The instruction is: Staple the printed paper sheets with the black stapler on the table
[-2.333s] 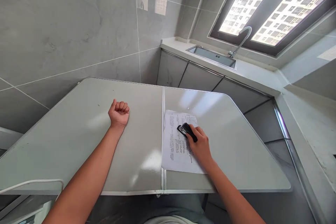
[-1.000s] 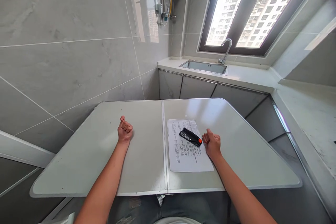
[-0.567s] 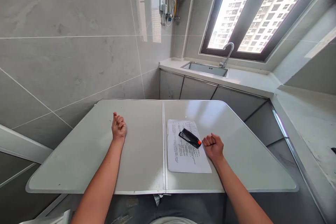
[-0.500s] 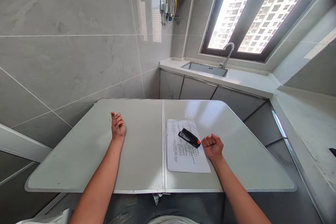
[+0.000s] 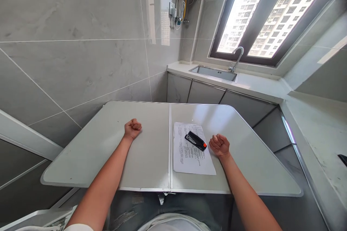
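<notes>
A printed sheet of paper lies on the right half of a grey folding table. On its upper part rests a black stapler with an orange end. My right hand is a closed fist on the table just right of the paper, a short way from the stapler's orange end, holding nothing. My left hand is also a closed fist, resting on the left half of the table, well apart from the paper.
A metal seam splits the table down the middle. Beyond it runs a white counter with a steel sink and tap under a window. A tiled wall stands to the left.
My right hand has let go of the stapler, which now lies on the paper, and drawn back into a fist beside it. My left hand briefly loosened, then closed into a fist again.
</notes>
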The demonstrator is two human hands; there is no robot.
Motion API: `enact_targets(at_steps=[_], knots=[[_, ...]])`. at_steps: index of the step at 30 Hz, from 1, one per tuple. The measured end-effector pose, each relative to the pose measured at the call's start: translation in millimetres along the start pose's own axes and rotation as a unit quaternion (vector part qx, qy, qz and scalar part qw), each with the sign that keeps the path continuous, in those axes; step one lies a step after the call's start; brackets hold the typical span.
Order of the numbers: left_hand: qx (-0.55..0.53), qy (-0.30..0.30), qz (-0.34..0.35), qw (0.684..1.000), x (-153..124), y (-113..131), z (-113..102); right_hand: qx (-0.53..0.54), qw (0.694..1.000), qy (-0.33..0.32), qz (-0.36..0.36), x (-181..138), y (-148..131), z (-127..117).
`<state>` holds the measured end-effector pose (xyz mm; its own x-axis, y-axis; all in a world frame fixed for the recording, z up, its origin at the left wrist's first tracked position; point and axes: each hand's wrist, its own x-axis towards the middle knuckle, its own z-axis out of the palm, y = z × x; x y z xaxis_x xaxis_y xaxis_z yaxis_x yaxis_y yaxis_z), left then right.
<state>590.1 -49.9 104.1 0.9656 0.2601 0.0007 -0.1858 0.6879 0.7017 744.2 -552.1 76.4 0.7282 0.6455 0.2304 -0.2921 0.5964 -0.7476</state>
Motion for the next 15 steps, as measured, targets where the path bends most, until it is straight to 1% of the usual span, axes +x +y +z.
enact_targets(at_steps=[3, 5, 9, 11, 13, 15], knots=[[0.049, -0.029, -0.123, 0.991, 4, -11, 2, -0.012, 0.993, -0.091, 0.074, 16, -11, -16], [0.07, -0.044, -0.184, 0.979, 6, -14, 2, -0.031, 0.984, -0.13, 0.117, 25, -17, -23], [0.083, -0.06, -0.259, 0.96, 11, -12, -1, -0.069, 0.973, -0.145, 0.166, 37, -21, -28], [0.079, -0.062, -0.286, 0.953, 13, -10, -3, -0.076, 0.976, -0.129, 0.158, 40, -20, -26], [0.073, -0.062, -0.306, 0.947, 17, -8, -4, -0.069, 0.985, -0.102, 0.122, 40, -19, -21], [0.065, -0.058, -0.316, 0.945, 19, -8, -5, -0.052, 0.996, -0.057, 0.042, 39, -18, -12]])
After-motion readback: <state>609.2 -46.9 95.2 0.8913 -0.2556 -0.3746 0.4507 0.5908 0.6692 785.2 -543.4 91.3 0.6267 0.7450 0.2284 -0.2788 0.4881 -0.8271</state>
